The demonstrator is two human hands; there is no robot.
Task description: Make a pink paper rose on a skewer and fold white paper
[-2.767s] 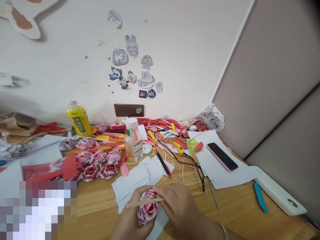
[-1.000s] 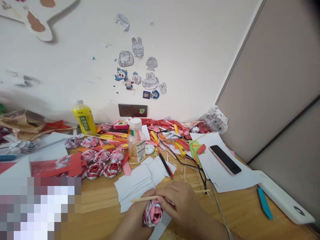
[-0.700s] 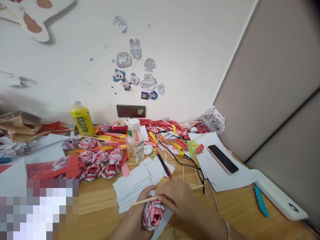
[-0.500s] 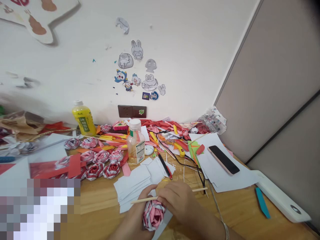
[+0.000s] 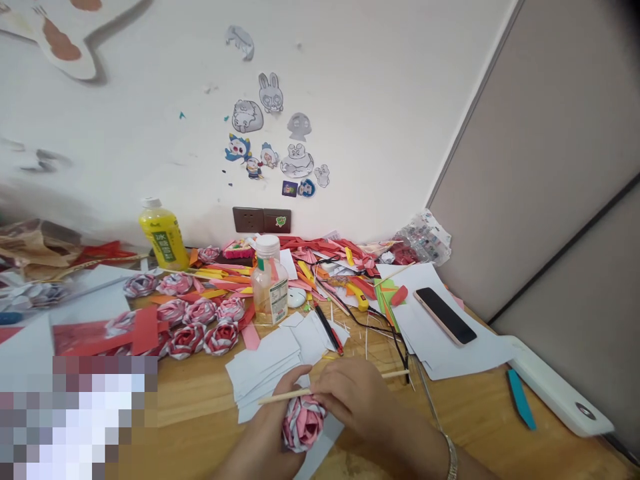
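A pink and white paper rose [image 5: 304, 425] sits in my left hand [image 5: 265, 432], whose fingers curl round it from behind and are partly hidden. My right hand [image 5: 356, 399] is closed on a thin wooden stick [image 5: 281, 397], its fingertips at the rose's upper edge. The stick lies across the top of the rose, and its far end sticks out to the right of the hand. Just beyond my hands lies a stack of white paper pieces [image 5: 265, 367]. A black and red pen [image 5: 327, 328] rests on that paper.
Several finished paper roses [image 5: 221, 337] lie to the left. A nearly emptied bottle [image 5: 270, 287] and a yellow drink bottle [image 5: 163, 237] stand among coloured paper strips. At the right are a phone [image 5: 445, 316] on white sheets, a teal tool [image 5: 521, 400] and a white device [image 5: 560, 387].
The whole view has shifted slightly, with things appearing a little higher and further left. Both hands keep their hold on the rose and the stick, with barely any other visible movement.
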